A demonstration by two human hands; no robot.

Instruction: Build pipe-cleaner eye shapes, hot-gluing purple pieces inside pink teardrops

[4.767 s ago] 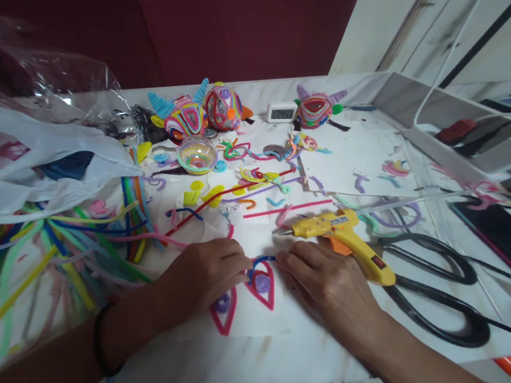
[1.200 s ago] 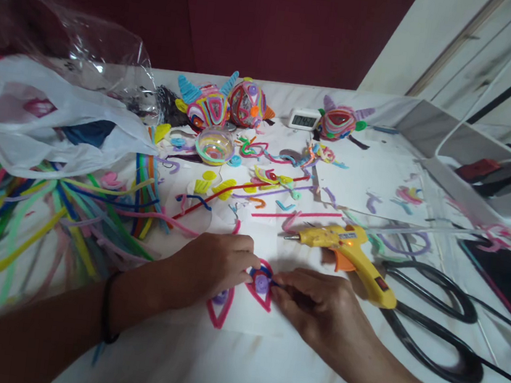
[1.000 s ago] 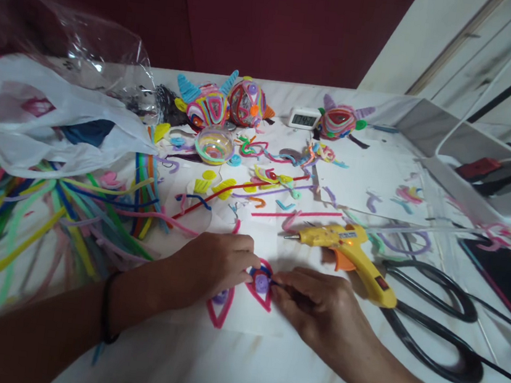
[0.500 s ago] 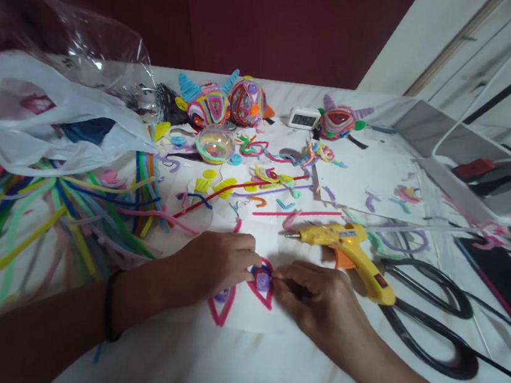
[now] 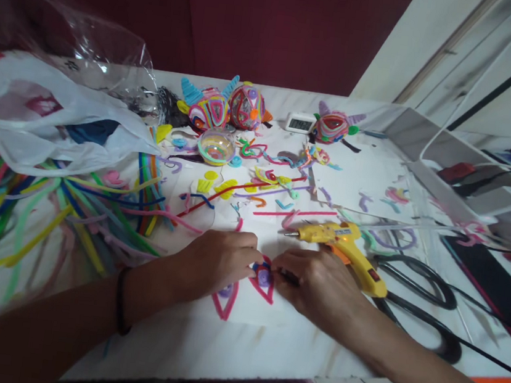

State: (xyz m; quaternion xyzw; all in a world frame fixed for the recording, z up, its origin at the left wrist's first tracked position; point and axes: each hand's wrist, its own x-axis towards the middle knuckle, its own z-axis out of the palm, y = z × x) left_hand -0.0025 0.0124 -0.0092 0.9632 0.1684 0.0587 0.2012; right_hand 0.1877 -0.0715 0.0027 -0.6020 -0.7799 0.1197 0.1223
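A small pink-outlined pointed shape (image 5: pixel 264 279) with a purple coil and blue and red parts lies on white paper (image 5: pixel 247 315). My left hand (image 5: pixel 221 262) is closed, its fingertips at the shape's upper left edge. My right hand (image 5: pixel 314 279) pinches at the same shape's right edge. A second pink pointed shape (image 5: pixel 225 303) with a purple centre lies partly hidden under my left hand. A yellow glue gun (image 5: pixel 346 246) rests just beyond my right hand, nozzle pointing left.
Fuzzy craft stems (image 5: pixel 71 212) and a white plastic bag (image 5: pixel 59 118) cover the left. Decorated balls (image 5: pixel 207 110), a clear bowl (image 5: pixel 215 148) and a small digital clock (image 5: pixel 300 122) stand behind. Black-handled scissors (image 5: pixel 423 299) and a dark phone (image 5: pixel 486 282) lie right.
The camera view has shifted slightly. Both hands stay at the small shape, with my right fingers a little closer over its right edge.
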